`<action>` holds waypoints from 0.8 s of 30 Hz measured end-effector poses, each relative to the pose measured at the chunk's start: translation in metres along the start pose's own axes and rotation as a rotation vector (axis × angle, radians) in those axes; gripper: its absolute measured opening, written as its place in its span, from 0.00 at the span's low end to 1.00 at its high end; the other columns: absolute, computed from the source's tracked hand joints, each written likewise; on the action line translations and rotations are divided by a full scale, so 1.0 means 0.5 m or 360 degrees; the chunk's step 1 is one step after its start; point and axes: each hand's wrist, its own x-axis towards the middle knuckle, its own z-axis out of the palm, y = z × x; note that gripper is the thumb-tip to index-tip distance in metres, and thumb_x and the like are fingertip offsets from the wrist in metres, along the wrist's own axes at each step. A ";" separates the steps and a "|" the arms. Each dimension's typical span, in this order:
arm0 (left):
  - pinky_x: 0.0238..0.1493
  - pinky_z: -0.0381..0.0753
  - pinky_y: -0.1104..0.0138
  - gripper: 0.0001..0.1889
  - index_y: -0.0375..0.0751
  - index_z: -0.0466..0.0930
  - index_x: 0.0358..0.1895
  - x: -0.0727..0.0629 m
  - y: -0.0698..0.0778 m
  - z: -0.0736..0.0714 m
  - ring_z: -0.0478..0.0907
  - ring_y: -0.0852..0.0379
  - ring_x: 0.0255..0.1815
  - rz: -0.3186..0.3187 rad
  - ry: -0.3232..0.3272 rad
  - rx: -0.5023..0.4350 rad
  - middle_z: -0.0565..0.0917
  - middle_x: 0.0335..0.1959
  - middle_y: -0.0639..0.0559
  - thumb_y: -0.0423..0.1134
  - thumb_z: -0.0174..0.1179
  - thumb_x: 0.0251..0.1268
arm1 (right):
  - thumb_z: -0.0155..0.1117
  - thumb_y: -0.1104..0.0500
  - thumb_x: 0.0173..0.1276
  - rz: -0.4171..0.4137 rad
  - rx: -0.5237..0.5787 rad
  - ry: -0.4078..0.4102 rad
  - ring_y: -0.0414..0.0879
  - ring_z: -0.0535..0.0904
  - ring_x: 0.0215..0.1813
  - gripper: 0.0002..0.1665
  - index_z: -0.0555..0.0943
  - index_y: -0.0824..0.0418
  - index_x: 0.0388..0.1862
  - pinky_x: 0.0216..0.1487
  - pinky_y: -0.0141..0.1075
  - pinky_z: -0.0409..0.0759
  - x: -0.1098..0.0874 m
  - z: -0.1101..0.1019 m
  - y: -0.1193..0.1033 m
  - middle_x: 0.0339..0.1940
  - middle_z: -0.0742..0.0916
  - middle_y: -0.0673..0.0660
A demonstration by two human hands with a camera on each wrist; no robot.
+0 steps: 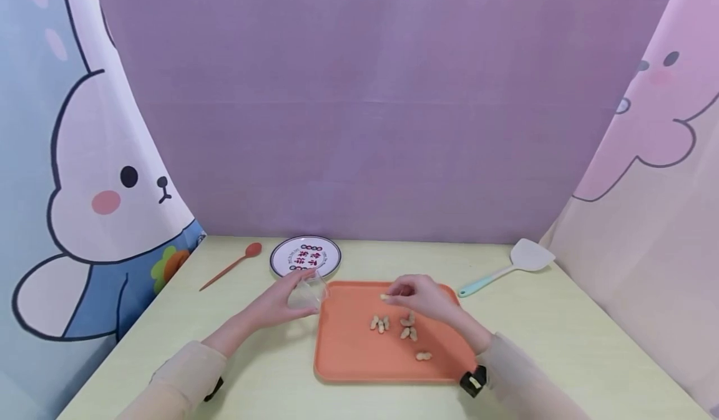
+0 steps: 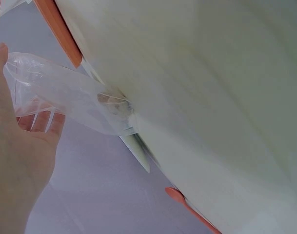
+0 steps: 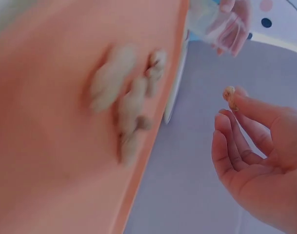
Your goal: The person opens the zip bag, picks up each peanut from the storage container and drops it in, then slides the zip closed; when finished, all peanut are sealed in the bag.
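Note:
My left hand (image 1: pixel 281 301) grips a clear plastic cup (image 1: pixel 311 290), tilted, left of the orange tray (image 1: pixel 348 361). In the left wrist view the cup (image 2: pixel 75 97) has something brownish, apparently a peanut (image 2: pixel 113 103), at its far end. Between thumb and fingertips my right hand (image 1: pixel 424 298) pinches a peanut (image 1: pixel 384 297) above the tray; the right wrist view shows this peanut (image 3: pixel 229 96) too. Several unshelled peanuts (image 1: pixel 380 324) lie on the tray below that hand, with a single peanut (image 1: pixel 424 356) nearer the front edge.
A white plate (image 1: pixel 286 259) with red lettering lies behind my left hand. Farther left is a red spoon (image 1: pixel 254 250). A spatula (image 1: pixel 530 256) with a mint handle lies to the right of the tray. A purple cloth (image 1: pixel 359 126) hangs behind the table.

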 end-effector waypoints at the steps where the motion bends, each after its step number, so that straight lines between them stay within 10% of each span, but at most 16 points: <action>1: 0.63 0.70 0.51 0.41 0.34 0.65 0.65 0.000 0.000 0.000 0.70 0.45 0.62 0.0004 0.0003 0.0001 0.74 0.61 0.43 0.47 0.71 0.48 | 0.63 0.50 0.64 -0.0003 0.0028 0.0004 0.50 0.80 0.31 0.10 0.84 0.53 0.39 0.31 0.35 0.79 0.006 0.004 -0.008 0.34 0.86 0.57; 24: 0.64 0.70 0.51 0.41 0.33 0.64 0.66 0.001 0.009 -0.005 0.70 0.46 0.63 0.0010 -0.0022 -0.0028 0.75 0.61 0.43 0.46 0.71 0.49 | 0.69 0.57 0.59 -0.0195 0.0037 0.0171 0.34 0.79 0.28 0.08 0.85 0.60 0.34 0.31 0.25 0.78 0.147 0.132 -0.106 0.28 0.88 0.52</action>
